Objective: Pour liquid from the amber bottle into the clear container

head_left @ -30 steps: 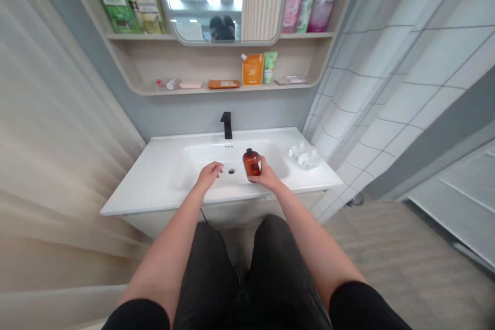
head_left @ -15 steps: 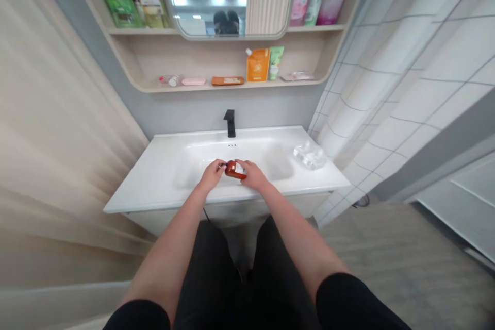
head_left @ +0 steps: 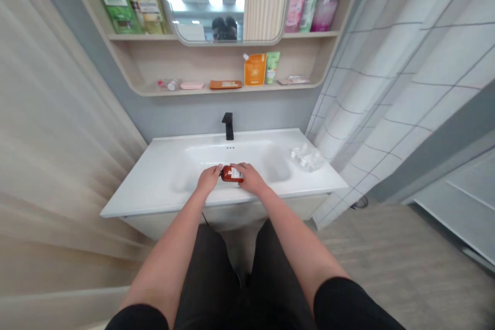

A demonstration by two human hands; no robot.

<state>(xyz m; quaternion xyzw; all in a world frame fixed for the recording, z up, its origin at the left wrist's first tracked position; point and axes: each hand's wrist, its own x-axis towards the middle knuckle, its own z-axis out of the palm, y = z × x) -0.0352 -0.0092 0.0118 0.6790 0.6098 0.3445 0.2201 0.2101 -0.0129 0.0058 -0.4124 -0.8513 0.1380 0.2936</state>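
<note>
A small amber-brown bottle lies on its side over the basin of a white sink, neck pointing left. My right hand grips its body from the right. My left hand is closed around the neck and cap end on the left. Both hands meet above the front part of the basin, just in front of the drain. The cap itself is hidden under my left fingers.
A black faucet stands at the back of the sink. A clear plastic item lies on the right of the countertop. Shelves above hold an orange pouch, a green tube and other toiletries around a mirror. Tiled wall on the right.
The bottle went from upright in my right hand to lying sideways between both hands. My left hand moved right and closed on its neck end.
</note>
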